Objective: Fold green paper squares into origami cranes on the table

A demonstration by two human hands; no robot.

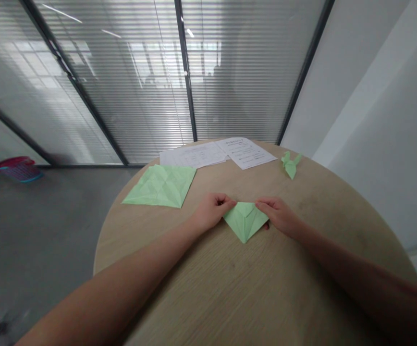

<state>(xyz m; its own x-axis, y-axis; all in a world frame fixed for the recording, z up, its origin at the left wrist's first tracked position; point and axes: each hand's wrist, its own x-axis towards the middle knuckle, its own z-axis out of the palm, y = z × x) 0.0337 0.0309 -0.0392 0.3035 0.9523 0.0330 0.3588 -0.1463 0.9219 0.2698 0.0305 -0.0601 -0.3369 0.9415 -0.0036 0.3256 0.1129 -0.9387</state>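
A piece of folded green paper (pixel 245 221) lies at the middle of the round table, its lower end pointed toward me and its top edge flat. Creases run down its centre. My left hand (pixel 214 210) pinches its upper left corner between thumb and fingers. At the opposite corner, my right hand (pixel 276 215) grips the paper with the thumb on top; some of its fingers are hidden beneath. Beyond my right hand stands a small green origami figure (pixel 290 165) with pointed parts. Left of my hands rests a larger creased green sheet (pixel 161 186).
Printed white sheets (pixel 246 152) overlap near the far edge of the wooden table (pixel 208 283). A glass partition with blinds (pixel 151 96) rises behind it, and a white wall (pixel 385 120) is at the right. On the floor at left sits a red and blue basket (pixel 19 169).
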